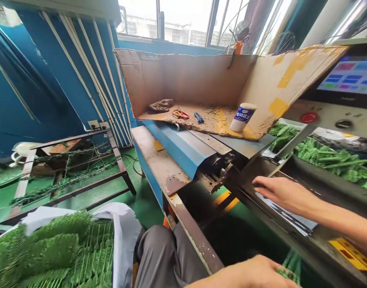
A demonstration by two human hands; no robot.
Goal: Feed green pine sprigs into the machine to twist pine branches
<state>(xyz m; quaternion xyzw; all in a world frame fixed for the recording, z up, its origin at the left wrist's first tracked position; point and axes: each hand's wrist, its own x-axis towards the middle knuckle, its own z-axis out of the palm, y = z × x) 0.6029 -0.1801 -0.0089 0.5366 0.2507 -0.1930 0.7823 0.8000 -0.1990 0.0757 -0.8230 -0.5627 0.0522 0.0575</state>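
Note:
My right hand [281, 194] reaches in from the right over the dark metal machine bed [294, 236]. Its fingers are drawn together near a metal edge, and whatever they grip, if anything, is hidden. Low in the picture, my left hand [252, 274] is partly cut off by the frame. Its fingers close around a green artificial sprig [293, 264], whose thin stems show beyond them. Left of my knees, a white-lined bin [123, 228] holds stacked green artificial pine sprigs [54, 244].
A blue-covered machine [177, 148] carries a cardboard tray [201, 76] with pliers [180, 114], a blue tool [198, 117] and a white-blue can [243, 117]. At right are a control panel [330, 116] and more green sprigs [330, 156]. A metal frame [120, 160] stands left.

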